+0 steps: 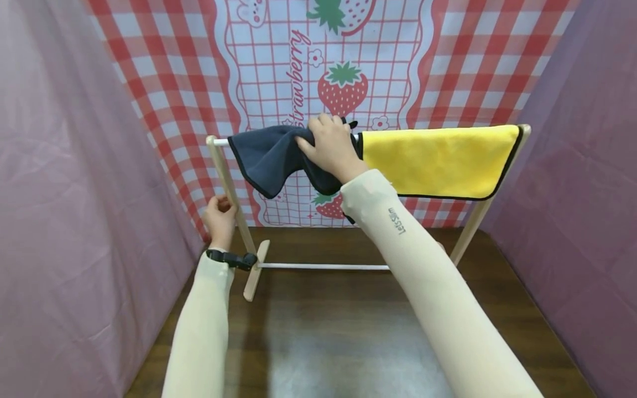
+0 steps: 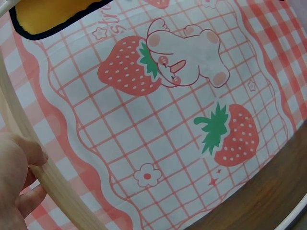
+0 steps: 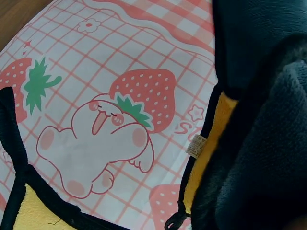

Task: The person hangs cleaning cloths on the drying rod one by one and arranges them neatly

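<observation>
- My right hand [image 1: 330, 148] clutches the dark towel [image 1: 269, 157] on the rail; next, I judge, spread it flat.
- My left hand [image 1: 219, 215] has its fingers [image 2: 33, 153] wrapped round the rack post [image 1: 231, 193].

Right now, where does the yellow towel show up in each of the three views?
Head: yellow towel hangs over the rack's top bar, right of the right hand.
Left wrist: only a corner, top left.
Right wrist: bottom left corner, plus a strip beside the dark towel.
Shared landmark: the strawberry backdrop.
</observation>
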The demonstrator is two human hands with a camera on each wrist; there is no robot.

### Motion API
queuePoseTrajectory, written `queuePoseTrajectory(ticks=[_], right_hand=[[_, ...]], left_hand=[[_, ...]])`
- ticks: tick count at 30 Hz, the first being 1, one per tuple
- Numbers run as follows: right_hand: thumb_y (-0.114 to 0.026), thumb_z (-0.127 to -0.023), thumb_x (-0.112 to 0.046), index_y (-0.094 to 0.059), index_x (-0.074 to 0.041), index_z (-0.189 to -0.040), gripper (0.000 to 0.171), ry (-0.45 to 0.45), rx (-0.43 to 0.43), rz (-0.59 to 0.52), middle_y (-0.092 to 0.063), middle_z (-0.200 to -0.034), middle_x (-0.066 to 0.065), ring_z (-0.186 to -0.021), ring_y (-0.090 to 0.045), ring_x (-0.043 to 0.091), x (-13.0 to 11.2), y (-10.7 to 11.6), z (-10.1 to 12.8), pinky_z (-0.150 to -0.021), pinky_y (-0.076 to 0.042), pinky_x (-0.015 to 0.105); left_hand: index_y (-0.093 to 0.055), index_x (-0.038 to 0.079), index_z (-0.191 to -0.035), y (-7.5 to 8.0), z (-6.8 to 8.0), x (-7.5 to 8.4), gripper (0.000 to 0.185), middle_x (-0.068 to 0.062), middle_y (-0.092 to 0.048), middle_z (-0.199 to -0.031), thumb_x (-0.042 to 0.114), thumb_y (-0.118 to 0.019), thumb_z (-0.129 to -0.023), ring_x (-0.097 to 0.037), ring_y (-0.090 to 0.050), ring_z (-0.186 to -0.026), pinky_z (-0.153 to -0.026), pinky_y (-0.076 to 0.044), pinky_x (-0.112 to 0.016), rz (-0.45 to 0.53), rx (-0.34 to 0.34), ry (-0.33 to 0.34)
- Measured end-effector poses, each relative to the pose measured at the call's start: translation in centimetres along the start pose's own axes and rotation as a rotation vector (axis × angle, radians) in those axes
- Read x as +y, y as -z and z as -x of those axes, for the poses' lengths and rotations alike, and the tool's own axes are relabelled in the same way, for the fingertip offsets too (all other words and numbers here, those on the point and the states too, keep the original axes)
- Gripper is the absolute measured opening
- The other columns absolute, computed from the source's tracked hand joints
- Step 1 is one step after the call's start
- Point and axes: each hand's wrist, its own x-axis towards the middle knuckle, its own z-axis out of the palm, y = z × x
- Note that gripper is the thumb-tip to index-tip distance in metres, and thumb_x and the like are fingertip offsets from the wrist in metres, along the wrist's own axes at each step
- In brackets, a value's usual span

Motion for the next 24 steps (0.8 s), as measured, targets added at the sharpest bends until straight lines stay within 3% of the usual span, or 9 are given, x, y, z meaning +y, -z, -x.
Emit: queuePoseTrajectory(ticks=[6, 11, 15, 19, 22, 24], right_hand=[[-0.056, -0.1, -0.038, -0.062, -0.002, -0.109, 0.038, -0.01, -0.032, -0.013, -0.061, -0.111, 0.018, -0.096, -0.053, 0.038, 0.1, 0.2, -0.1, -0.084, -0.045, 0.055], [-0.059, -0.098, -0.038, -0.064, -0.005, -0.119, 0.04, -0.039, -0.102, -0.014, -0.061, -0.119, 0.016, -0.104, -0.052, 0.038, -0.1, 0.3, 0.0, -0.091, -0.041, 0.059], [-0.06, -0.097, -0.038, -0.062, -0.008, -0.127, 0.043, -0.051, -0.135, -0.013, -0.06, -0.124, 0.015, -0.109, -0.051, 0.037, -0.2, 0.3, 0.0, -0.095, -0.038, 0.059], [-0.061, -0.097, -0.037, -0.062, -0.009, -0.13, 0.043, -0.045, -0.13, -0.009, -0.06, -0.126, 0.015, -0.11, -0.051, 0.037, -0.2, 0.2, 0.1, -0.096, -0.037, 0.058], [-0.062, -0.096, -0.038, -0.062, -0.009, -0.132, 0.046, -0.039, -0.132, 0.003, -0.06, -0.127, 0.015, -0.111, -0.05, 0.036, -0.2, 0.2, 0.2, -0.096, -0.037, 0.058], [-0.062, -0.095, -0.039, -0.061, -0.009, -0.134, 0.049, -0.037, -0.14, 0.009, -0.059, -0.127, 0.015, -0.111, -0.049, 0.036, -0.2, 0.3, 0.3, -0.097, -0.036, 0.059]], left_hand=[[-0.064, -0.009, -0.114, -0.3, 0.5, 0.1, 0.028, -0.027, -0.067, -0.108, -0.006, -0.063, -0.087, -0.034, -0.063, -0.097, -0.076, -0.048, -0.025, 0.074, 0.036, 0.046], [-0.063, -0.007, -0.112, -0.9, 0.8, 0.7, 0.025, -0.019, -0.067, -0.108, -0.004, -0.059, -0.087, -0.023, -0.061, -0.096, -0.078, -0.048, -0.022, 0.188, 0.143, 0.076], [-0.063, -0.007, -0.109, -1.2, 1.1, 2.2, 0.022, -0.011, -0.062, -0.106, -0.001, -0.06, -0.088, -0.015, -0.057, -0.094, -0.08, -0.046, -0.02, 0.265, 0.193, 0.027], [-0.065, -0.008, -0.115, -1.3, 1.0, 4.2, 0.024, -0.014, -0.064, -0.108, 0.003, -0.059, -0.094, -0.012, -0.057, -0.093, -0.083, -0.047, -0.021, 0.346, 0.106, 0.022], [-0.064, -0.009, -0.122, -1.1, 0.8, 5.4, 0.03, -0.018, -0.067, -0.111, 0.007, -0.055, -0.098, -0.011, -0.062, -0.093, -0.086, -0.052, -0.026, 0.399, -0.007, 0.07], [-0.064, -0.009, -0.124, -1.0, 0.7, 6.0, 0.031, -0.014, -0.07, -0.106, 0.009, -0.054, -0.1, -0.01, -0.065, -0.091, -0.086, -0.055, -0.029, 0.423, -0.066, 0.093]])
